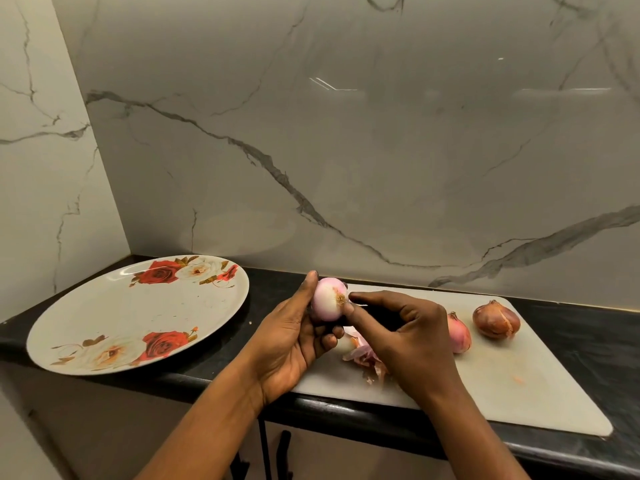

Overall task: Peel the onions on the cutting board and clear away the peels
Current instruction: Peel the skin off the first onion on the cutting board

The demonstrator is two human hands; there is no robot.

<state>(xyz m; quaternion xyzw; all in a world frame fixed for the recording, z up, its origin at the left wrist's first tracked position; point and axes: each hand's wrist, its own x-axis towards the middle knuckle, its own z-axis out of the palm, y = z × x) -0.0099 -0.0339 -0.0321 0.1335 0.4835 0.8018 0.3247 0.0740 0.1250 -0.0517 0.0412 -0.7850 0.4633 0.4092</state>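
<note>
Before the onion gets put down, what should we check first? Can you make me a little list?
1. Left hand has a steady grip on the held onion: ok.
2. Held onion's dry skin is off: ok on the side shown, far side cannot tell.
3. Right hand pinches at the root end only: ok.
4. Peels cleared off the cutting board: not ok, they lie piled on it.
5. Other onions peeled: not ok. The brown onion wears its dry skin; the pink onion, cannot tell.
6. Plate sits close beside the board: ok.
</note>
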